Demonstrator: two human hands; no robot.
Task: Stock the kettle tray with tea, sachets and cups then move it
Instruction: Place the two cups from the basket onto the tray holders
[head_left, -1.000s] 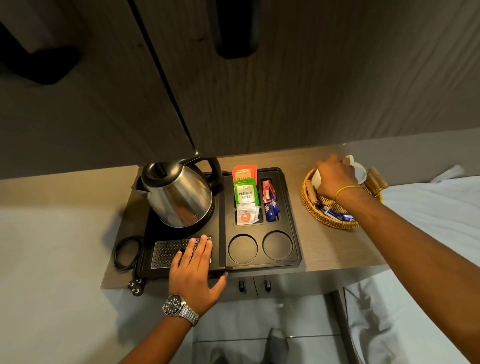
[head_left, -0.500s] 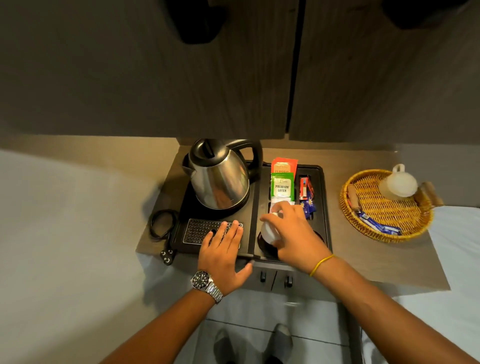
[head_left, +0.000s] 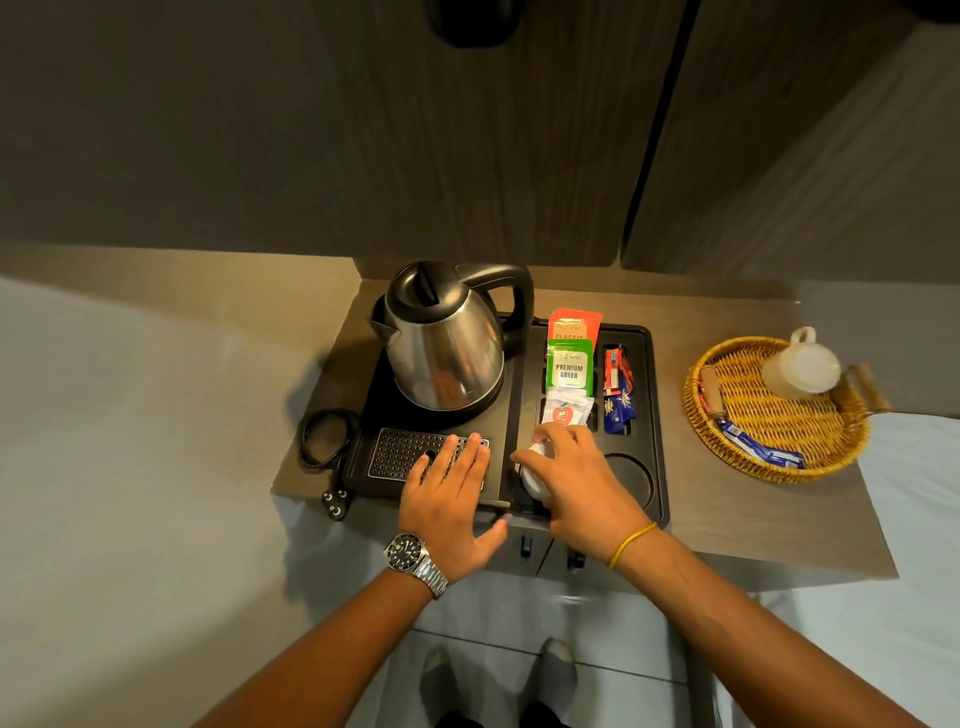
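A black kettle tray (head_left: 657, 415) lies on the wooden shelf. On its left side stands a steel kettle (head_left: 444, 345). Tea bags (head_left: 570, 358) and sachets (head_left: 618, 395) fill the rear slots. My right hand (head_left: 576, 478) grips a white cup (head_left: 532, 475) set upside down over the left round recess. The right round recess (head_left: 631, 475) holds nothing. My left hand (head_left: 449, 499) lies flat, fingers spread, on the perforated drip grille (head_left: 402, 454). A second white cup (head_left: 800, 366) stands upside down in the wicker basket (head_left: 769, 462) on the right.
The kettle's black cord and plug (head_left: 330, 457) lie coiled left of the tray. Blue sachets (head_left: 761, 449) and a brown one remain in the basket. Wood-panel doors rise behind the shelf. White bedding borders the shelf on both sides. Drawer knobs sit below the tray's front edge.
My right hand took a white cup from the basket and carried it left onto the tray's left round recess. My left hand stayed on the grille.
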